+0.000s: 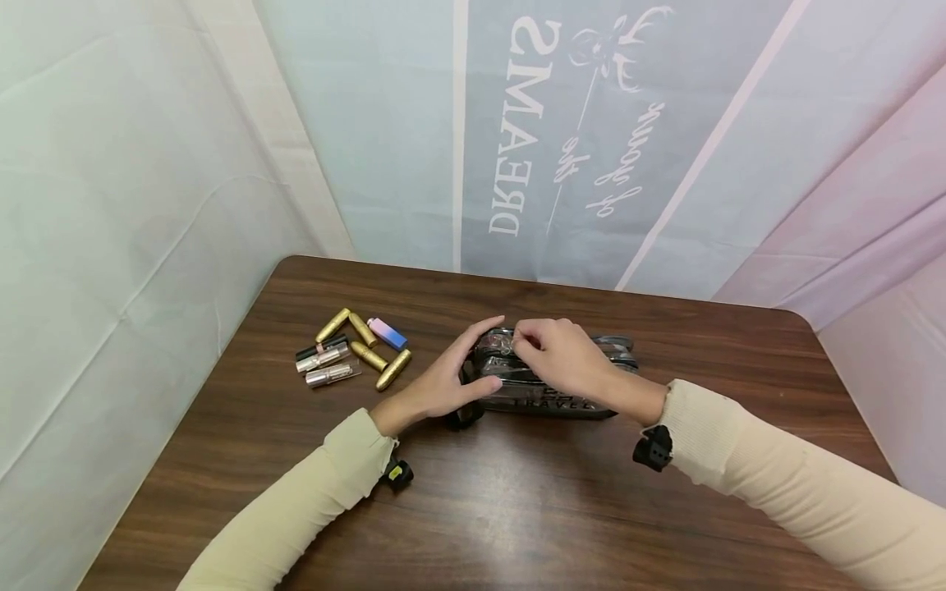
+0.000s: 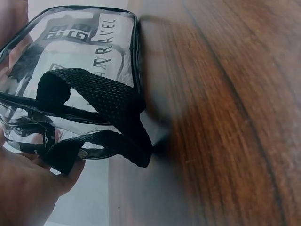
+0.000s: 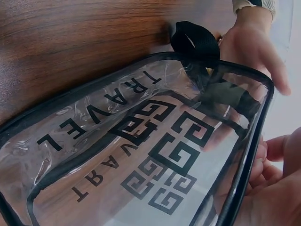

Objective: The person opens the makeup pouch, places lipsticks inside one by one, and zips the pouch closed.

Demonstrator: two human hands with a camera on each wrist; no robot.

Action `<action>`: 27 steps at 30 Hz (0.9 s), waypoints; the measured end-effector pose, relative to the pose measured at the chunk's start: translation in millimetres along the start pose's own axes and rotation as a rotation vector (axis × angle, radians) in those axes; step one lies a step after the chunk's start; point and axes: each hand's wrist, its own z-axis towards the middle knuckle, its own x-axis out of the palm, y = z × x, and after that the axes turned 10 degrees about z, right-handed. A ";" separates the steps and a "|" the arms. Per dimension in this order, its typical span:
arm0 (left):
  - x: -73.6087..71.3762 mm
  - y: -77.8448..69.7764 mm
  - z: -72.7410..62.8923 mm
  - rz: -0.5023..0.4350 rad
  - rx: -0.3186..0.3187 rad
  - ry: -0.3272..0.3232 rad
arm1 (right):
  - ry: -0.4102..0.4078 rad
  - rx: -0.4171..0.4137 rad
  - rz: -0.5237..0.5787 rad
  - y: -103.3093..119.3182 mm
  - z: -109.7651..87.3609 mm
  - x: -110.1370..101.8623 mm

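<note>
Can see a brown wood-grain desk [image 1: 517, 509] amid pale cloth walls [image 1: 399, 123], but cannot make out the exact bit pinched between fingers of the right hand [image 1: 560, 353] atop the clear, black-edged, TRAVEL-lettered bag [image 1: 528, 396] mid-desk, with fingers of the left hand [image 1: 445, 382] spread apart around its left end.

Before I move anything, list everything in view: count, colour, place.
Travel bag: 1, clear with black trim, table centre
Webbing strap: 1, black, bag's left end
Bullet-shaped tubes: 4, gold, left of bag
Rectangular tube: 1, pink-to-blue, beside gold ones
Clear-capped tubes: 2, silver, table's left side
Slim tube: 1, black, beside silver ones
Table: 1, wood-grain brown, beneath bag and tubes
Printed backdrop: 1, pale blue-grey, behind table
Side drapes: 2, whitish left, pinkish right
Wrist cameras: 2, black, one per wrist
Sleeves: 2, cream, on forearms
Left hand: 1, bare, bag's left end
Right hand: 1, bare, bag's top
</note>
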 end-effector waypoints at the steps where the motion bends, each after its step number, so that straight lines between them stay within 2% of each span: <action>1: 0.2 -0.7 0.5 0.004 -0.001 -0.001 | 0.001 0.001 -0.001 0.0 0.3 -0.5; 7: 1.0 -2.8 2.8 0.018 0.004 -0.004 | 0.012 -0.003 0.007 0.1 2.4 -2.7; 14: -0.3 -4.4 4.2 0.004 0.005 0.027 | 0.041 -0.006 0.041 1.3 2.2 -5.9; 23: -5.5 -2.6 6.2 -0.041 -0.027 0.119 | 0.082 0.008 0.050 2.7 2.9 -11.2; 27: -7.1 -1.0 5.8 -0.039 -0.034 0.132 | 0.095 0.020 0.055 3.6 2.5 -12.7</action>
